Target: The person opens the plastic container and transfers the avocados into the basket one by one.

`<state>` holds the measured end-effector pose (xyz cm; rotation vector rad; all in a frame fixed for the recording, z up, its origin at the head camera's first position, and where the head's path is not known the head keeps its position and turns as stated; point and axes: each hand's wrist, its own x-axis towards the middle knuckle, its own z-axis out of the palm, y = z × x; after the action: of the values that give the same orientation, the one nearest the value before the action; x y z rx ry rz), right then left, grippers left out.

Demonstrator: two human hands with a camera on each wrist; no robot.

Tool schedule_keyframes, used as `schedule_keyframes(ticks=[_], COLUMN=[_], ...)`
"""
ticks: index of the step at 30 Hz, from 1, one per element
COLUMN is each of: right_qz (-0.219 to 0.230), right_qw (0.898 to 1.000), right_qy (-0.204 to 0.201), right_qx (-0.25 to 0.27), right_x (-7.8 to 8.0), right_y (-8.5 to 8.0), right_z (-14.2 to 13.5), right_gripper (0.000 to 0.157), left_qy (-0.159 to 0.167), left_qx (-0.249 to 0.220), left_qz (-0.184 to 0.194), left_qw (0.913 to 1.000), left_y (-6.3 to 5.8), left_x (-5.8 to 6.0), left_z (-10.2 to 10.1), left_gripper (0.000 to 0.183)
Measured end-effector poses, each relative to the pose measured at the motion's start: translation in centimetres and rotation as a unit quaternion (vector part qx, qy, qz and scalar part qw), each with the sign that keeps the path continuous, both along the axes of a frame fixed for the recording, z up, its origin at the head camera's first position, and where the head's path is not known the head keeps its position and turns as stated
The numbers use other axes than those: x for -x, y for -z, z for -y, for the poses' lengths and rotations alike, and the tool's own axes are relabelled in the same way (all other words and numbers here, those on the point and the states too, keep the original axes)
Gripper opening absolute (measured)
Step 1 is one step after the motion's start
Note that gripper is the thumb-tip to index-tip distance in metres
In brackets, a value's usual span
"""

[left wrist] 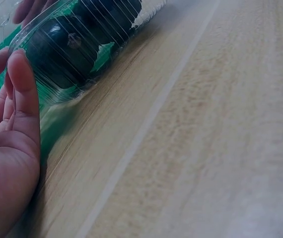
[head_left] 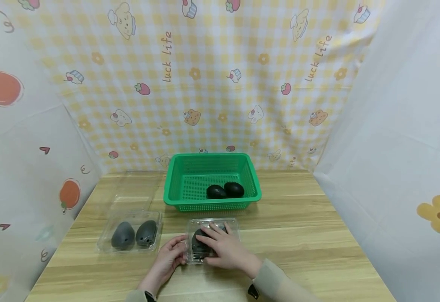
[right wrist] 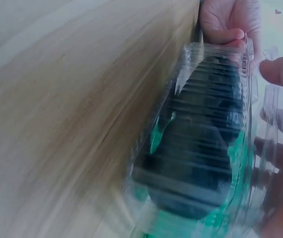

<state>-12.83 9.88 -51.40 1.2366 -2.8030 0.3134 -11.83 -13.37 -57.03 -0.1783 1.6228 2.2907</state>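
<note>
My left hand (head_left: 169, 258) pinches the left end of the clear box (head_left: 197, 224), and my right hand (head_left: 221, 248) lies with fingers spread on top, over the dark fruit (head_left: 200, 242). The box sits about halfway between the table's (head_left: 299, 235) left and right edges, in front of the green basket (head_left: 212, 203), its long side running left to right.

Fruits (head_left: 234, 190) lie in the basket (head_left: 212, 202), 12 o'clock from the held box (head_left: 197, 222). Another box (head_left: 135, 215) lies at 9 o'clock.
</note>
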Motion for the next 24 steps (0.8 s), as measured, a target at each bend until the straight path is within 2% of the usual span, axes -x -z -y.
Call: schedule_keyframes(ticks=[7, 15, 24], right_qz=[-0.012, -0.025, 0.027], right_qw=[0.999, 0.998, 0.995], right_qy=[-0.004, 0.014, 0.030], right_qx=[0.033, 0.059, 0.090], right_x=[-0.3, -0.3, -0.6], right_y=[0.3, 0.9, 0.3], right_z=[-1.5, -3.9, -5.4], right_gripper=[0.065, 0.066, 0.065], left_qy=[-0.007, -0.003, 0.006], left_qx=[0.003, -0.006, -0.008], left_qz=[0.001, -0.010, -0.016], left_qw=[1.0000, 0.9999, 0.9998], left_y=[0.0, 0.4, 0.3], left_x=[0.0, 0.1, 0.0], left_z=[-0.1, 0.2, -0.1], left_gripper=[0.036, 0.029, 0.029])
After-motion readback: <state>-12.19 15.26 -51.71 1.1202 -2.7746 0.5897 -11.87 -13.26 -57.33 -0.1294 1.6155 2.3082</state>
